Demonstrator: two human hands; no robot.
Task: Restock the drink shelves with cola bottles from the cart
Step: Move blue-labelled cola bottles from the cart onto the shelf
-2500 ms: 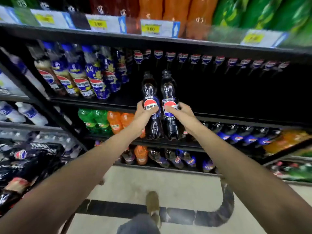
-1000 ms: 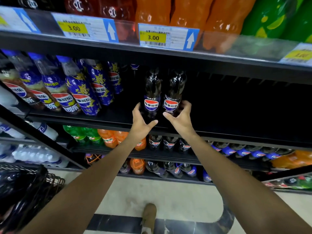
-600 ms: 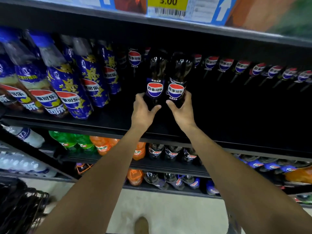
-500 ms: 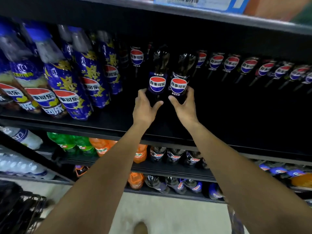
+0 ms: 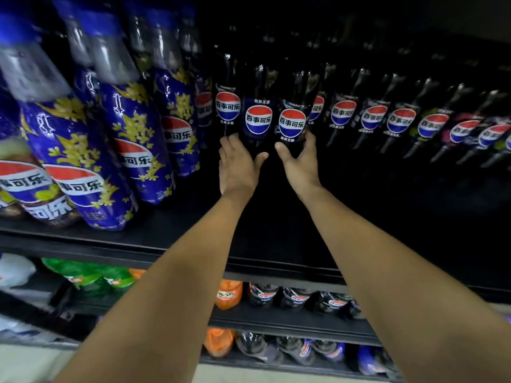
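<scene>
My left hand (image 5: 238, 165): wrapped low round the left cola bottle (image 5: 259, 121), fingers up its left flank, thumb hooked across the front, palm under the label.
My right hand (image 5: 300, 161): gripping the right cola bottle (image 5: 292, 124) the mirror way, thumb on the near left side, fingers curled round the right edge just under the label.
The two bottles: slim, dark, glossy plastic, upright and touching side by side, each with a round red, white and blue emblem on a black wrap. Their bases are hidden behind my hands.
Where they stand: deep on the shelf (image 5: 276, 233), in line with the back row (image 5: 401, 121) of matching black bottles that runs off to the right.
Shelf: flat matt black deck with a thin raised front lip, the bare stretch in front of the bottles in deep shadow.
Blue bottles (image 5: 124, 139): at the left, fatter and shiny, in blue film printed with yellow blossoms, with clear necks and blue caps; blurred at the edge.
Below: an orange soda bottle (image 5: 228, 294), green bottles (image 5: 91, 275) and more dark ones (image 5: 276, 295) lean on the lower racks.
</scene>
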